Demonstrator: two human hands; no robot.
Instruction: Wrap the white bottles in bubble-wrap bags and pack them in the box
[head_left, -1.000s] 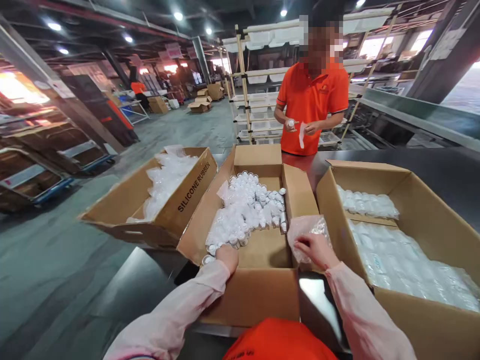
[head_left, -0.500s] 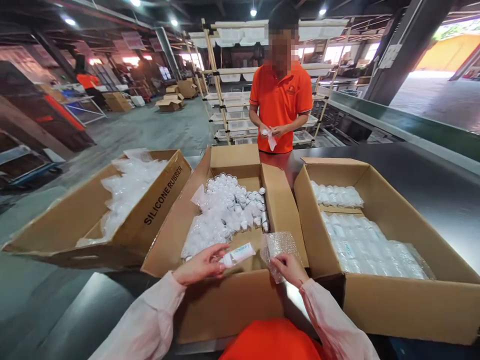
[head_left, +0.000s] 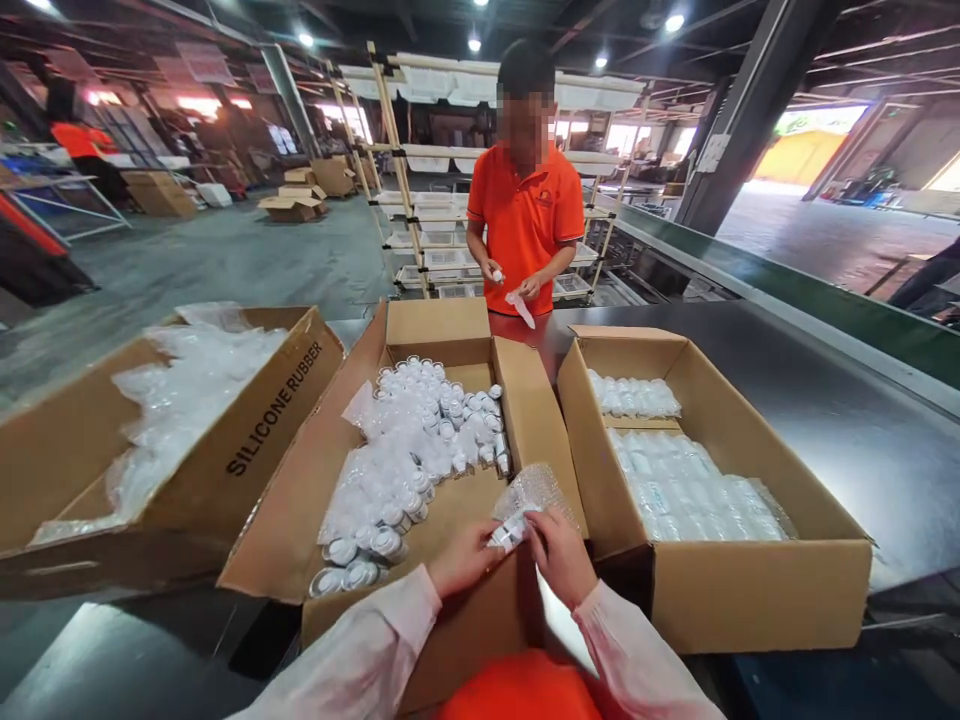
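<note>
My left hand (head_left: 466,560) is closed on the near end of a white tube (head_left: 508,534) at the middle box's front right corner. The tube's far part meets the mouth of a clear bubble wrap bag (head_left: 538,487); how deep it sits inside, I cannot tell. My right hand (head_left: 561,555) pinches the bag's near edge, close beside the left fingers. Beyond both hands, the middle cardboard box (head_left: 450,500) holds many white tubes with round caps (head_left: 409,500), some under clear plastic bags.
At left, a box marked SILICONE RUBBER (head_left: 274,415) holds clear bags (head_left: 195,375). The right box (head_left: 757,590) holds rows of bubble-wrapped tubes (head_left: 675,485). Across the dark table (head_left: 757,370) stands a person in an orange shirt (head_left: 525,205), a small white item in one hand, thin plastic in the other.
My left hand has brought the tube rightward to the bubble wrap bag, and both hands are now together. The view has shifted right. The person opposite has moved their hands apart.
</note>
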